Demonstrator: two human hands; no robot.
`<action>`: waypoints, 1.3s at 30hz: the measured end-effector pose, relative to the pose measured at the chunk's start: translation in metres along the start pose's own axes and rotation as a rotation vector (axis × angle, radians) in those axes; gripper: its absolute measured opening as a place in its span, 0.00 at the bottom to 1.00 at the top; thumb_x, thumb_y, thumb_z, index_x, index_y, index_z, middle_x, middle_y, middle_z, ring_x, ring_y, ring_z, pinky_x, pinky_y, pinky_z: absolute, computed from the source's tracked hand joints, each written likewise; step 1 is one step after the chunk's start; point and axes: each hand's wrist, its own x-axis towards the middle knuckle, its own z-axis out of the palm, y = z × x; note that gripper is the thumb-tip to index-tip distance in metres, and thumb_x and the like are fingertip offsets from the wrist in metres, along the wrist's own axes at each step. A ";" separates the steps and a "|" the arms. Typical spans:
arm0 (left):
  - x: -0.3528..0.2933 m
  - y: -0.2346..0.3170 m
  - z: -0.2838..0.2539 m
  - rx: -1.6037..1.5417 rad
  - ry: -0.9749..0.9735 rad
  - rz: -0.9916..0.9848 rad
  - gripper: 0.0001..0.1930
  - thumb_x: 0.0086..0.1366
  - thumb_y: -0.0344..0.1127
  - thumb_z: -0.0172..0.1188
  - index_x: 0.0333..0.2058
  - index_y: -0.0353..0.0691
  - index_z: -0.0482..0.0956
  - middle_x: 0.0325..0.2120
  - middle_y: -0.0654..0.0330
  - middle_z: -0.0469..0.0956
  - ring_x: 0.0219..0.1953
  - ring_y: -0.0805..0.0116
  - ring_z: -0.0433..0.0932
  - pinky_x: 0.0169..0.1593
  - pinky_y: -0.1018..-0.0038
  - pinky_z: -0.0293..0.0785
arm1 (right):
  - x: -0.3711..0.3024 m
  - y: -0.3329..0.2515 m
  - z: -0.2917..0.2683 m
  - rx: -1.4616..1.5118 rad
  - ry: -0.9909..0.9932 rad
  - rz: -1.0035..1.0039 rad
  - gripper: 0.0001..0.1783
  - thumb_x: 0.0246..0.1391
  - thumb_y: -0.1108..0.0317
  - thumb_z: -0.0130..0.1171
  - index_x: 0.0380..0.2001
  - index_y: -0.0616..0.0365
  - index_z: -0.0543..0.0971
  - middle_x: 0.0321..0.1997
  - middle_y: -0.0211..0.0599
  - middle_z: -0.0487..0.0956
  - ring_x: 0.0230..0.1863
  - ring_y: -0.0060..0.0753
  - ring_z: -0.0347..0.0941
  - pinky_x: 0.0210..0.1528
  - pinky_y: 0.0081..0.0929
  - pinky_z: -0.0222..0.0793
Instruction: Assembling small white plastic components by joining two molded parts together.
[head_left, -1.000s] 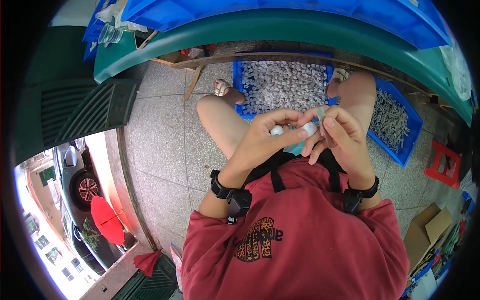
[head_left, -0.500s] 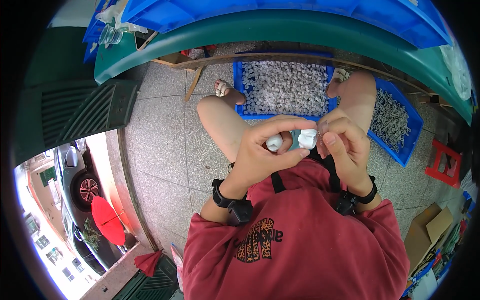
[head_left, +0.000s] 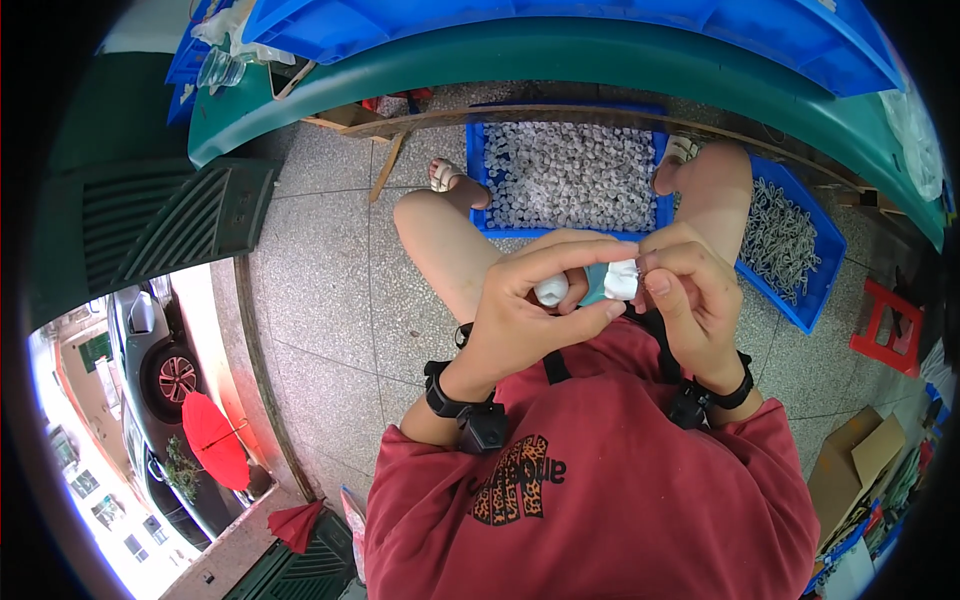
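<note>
A blue bin [head_left: 570, 180] of white parts sits at twelve o'clock. My left hand [head_left: 530, 320] still pinches a white cap [head_left: 551, 291]; my right hand [head_left: 690, 300] grips a white piece [head_left: 621, 280], both now drawn closer to my chest.

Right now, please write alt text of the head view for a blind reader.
A seated person's left hand and right hand each hold a small white part together above the lap, with a blue bin of white pieces on the floor ahead.

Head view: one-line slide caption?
Seated person's left hand and right hand hold small white parts above a blue bin.
</note>
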 end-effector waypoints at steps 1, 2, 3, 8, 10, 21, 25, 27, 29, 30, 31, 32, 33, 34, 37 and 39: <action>0.000 0.000 0.000 0.011 0.001 0.009 0.20 0.45 0.21 0.61 0.41 0.39 0.77 0.37 0.63 0.74 0.19 0.86 0.58 0.23 0.88 0.56 | 0.000 0.000 0.000 0.000 -0.001 0.000 0.04 0.51 0.75 0.52 0.29 0.65 0.73 0.29 0.38 0.72 0.26 0.22 0.67 0.27 0.16 0.64; 0.000 -0.001 0.000 0.022 0.002 0.017 0.20 0.45 0.21 0.61 0.41 0.39 0.77 0.37 0.63 0.74 0.19 0.86 0.58 0.23 0.88 0.56 | 0.000 0.000 0.000 0.006 0.002 0.002 0.03 0.51 0.76 0.52 0.29 0.65 0.73 0.29 0.38 0.72 0.26 0.22 0.67 0.27 0.16 0.64; 0.000 -0.001 0.000 0.022 0.003 0.017 0.20 0.45 0.21 0.61 0.41 0.39 0.77 0.37 0.63 0.74 0.19 0.86 0.58 0.23 0.88 0.56 | 0.000 0.001 0.001 0.012 0.005 0.004 0.03 0.51 0.76 0.52 0.29 0.65 0.73 0.30 0.38 0.72 0.27 0.22 0.68 0.28 0.15 0.65; 0.000 0.001 -0.003 0.026 -0.040 -0.022 0.21 0.44 0.18 0.61 0.41 0.33 0.75 0.41 0.54 0.73 0.38 0.74 0.71 0.38 0.82 0.67 | -0.001 0.001 0.001 0.039 0.018 0.021 0.03 0.51 0.76 0.51 0.29 0.66 0.73 0.30 0.38 0.72 0.27 0.22 0.68 0.27 0.16 0.65; 0.000 0.001 -0.003 0.027 -0.036 -0.022 0.21 0.44 0.18 0.61 0.41 0.33 0.75 0.41 0.54 0.73 0.39 0.74 0.71 0.38 0.81 0.67 | -0.001 0.001 0.002 0.053 0.021 0.029 0.03 0.51 0.76 0.51 0.29 0.66 0.73 0.30 0.38 0.72 0.26 0.22 0.68 0.27 0.16 0.65; -0.001 0.001 -0.003 0.122 0.045 0.068 0.20 0.44 0.18 0.61 0.40 0.35 0.77 0.39 0.58 0.73 0.21 0.87 0.62 0.23 0.90 0.57 | 0.004 0.003 -0.003 -0.071 -0.061 -0.051 0.03 0.50 0.75 0.53 0.28 0.65 0.73 0.28 0.38 0.72 0.26 0.26 0.68 0.27 0.19 0.63; -0.002 -0.001 -0.004 0.118 0.030 0.055 0.20 0.44 0.17 0.61 0.40 0.35 0.77 0.39 0.58 0.74 0.21 0.87 0.63 0.24 0.90 0.57 | 0.005 0.006 -0.006 0.060 -0.120 0.028 0.04 0.51 0.74 0.53 0.28 0.65 0.73 0.28 0.38 0.72 0.26 0.26 0.68 0.27 0.18 0.63; -0.002 -0.002 -0.003 0.101 0.035 0.037 0.20 0.44 0.17 0.61 0.40 0.35 0.77 0.39 0.58 0.74 0.22 0.87 0.63 0.24 0.90 0.57 | 0.006 0.006 -0.008 0.040 -0.165 -0.003 0.04 0.51 0.74 0.52 0.29 0.65 0.72 0.28 0.39 0.72 0.26 0.25 0.68 0.27 0.18 0.63; -0.001 -0.003 -0.003 0.088 0.031 0.058 0.20 0.44 0.17 0.61 0.40 0.35 0.77 0.39 0.58 0.74 0.22 0.86 0.63 0.25 0.90 0.58 | 0.000 0.010 -0.002 0.094 -0.058 -0.069 0.05 0.52 0.74 0.50 0.29 0.66 0.72 0.29 0.41 0.72 0.26 0.26 0.68 0.27 0.18 0.64; 0.000 -0.002 -0.003 0.089 0.032 0.059 0.20 0.44 0.17 0.61 0.40 0.35 0.77 0.39 0.58 0.74 0.22 0.86 0.63 0.25 0.90 0.58 | -0.003 0.012 0.000 0.147 0.049 -0.133 0.05 0.53 0.75 0.49 0.30 0.67 0.71 0.30 0.43 0.73 0.26 0.26 0.69 0.27 0.18 0.65; 0.000 -0.001 -0.003 0.081 0.035 0.037 0.20 0.44 0.17 0.61 0.40 0.35 0.77 0.39 0.58 0.74 0.23 0.86 0.64 0.25 0.89 0.59 | -0.003 0.012 0.001 0.146 0.048 -0.134 0.05 0.53 0.75 0.49 0.30 0.67 0.71 0.30 0.43 0.73 0.26 0.26 0.69 0.27 0.18 0.65; 0.000 0.000 -0.002 0.072 0.037 0.015 0.20 0.44 0.17 0.62 0.40 0.35 0.77 0.40 0.57 0.74 0.23 0.86 0.64 0.26 0.89 0.59 | -0.003 0.012 0.001 0.197 0.047 -0.177 0.05 0.53 0.75 0.48 0.30 0.67 0.70 0.32 0.46 0.73 0.26 0.27 0.70 0.28 0.19 0.67; 0.000 0.000 -0.002 0.072 0.037 0.016 0.20 0.44 0.17 0.62 0.40 0.35 0.77 0.40 0.57 0.74 0.23 0.86 0.64 0.26 0.89 0.59 | -0.003 0.012 0.001 0.247 0.047 -0.220 0.04 0.53 0.76 0.48 0.31 0.67 0.70 0.34 0.49 0.73 0.27 0.28 0.70 0.28 0.20 0.69; 0.000 -0.001 -0.002 0.067 0.037 -0.003 0.21 0.44 0.18 0.62 0.41 0.35 0.76 0.39 0.57 0.74 0.24 0.85 0.64 0.26 0.88 0.60 | -0.003 0.013 0.002 0.247 0.048 -0.221 0.04 0.53 0.76 0.48 0.31 0.67 0.70 0.34 0.49 0.73 0.27 0.28 0.70 0.28 0.20 0.69; 0.000 -0.001 -0.002 0.118 0.027 0.014 0.22 0.46 0.19 0.62 0.43 0.35 0.75 0.37 0.58 0.75 0.24 0.84 0.66 0.27 0.88 0.62 | -0.004 0.013 0.002 0.220 0.013 -0.257 0.04 0.52 0.76 0.49 0.30 0.66 0.71 0.35 0.50 0.74 0.27 0.29 0.72 0.30 0.21 0.71; -0.001 0.000 -0.002 0.173 0.020 0.050 0.22 0.47 0.19 0.61 0.44 0.34 0.74 0.36 0.59 0.76 0.25 0.83 0.67 0.29 0.87 0.64 | -0.004 0.012 -0.003 0.086 -0.023 -0.306 0.04 0.50 0.76 0.52 0.30 0.65 0.71 0.33 0.49 0.75 0.28 0.32 0.73 0.30 0.23 0.71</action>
